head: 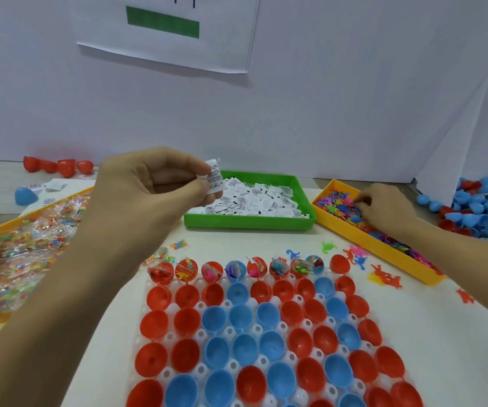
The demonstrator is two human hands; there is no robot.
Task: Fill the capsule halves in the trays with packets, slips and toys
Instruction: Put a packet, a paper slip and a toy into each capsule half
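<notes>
My left hand (160, 183), raised at center left of the frame, pinched a few folded paper slips (214, 179) between thumb and fingertips, just above the green tray (248, 223). My right hand (383, 205), at right, had its curled fingers down among the small toys (336, 202) in the yellow tray (383, 249). Below, the capsule halves (266, 327) sat open in their white tray (254, 330), only the top row filled.
</notes>
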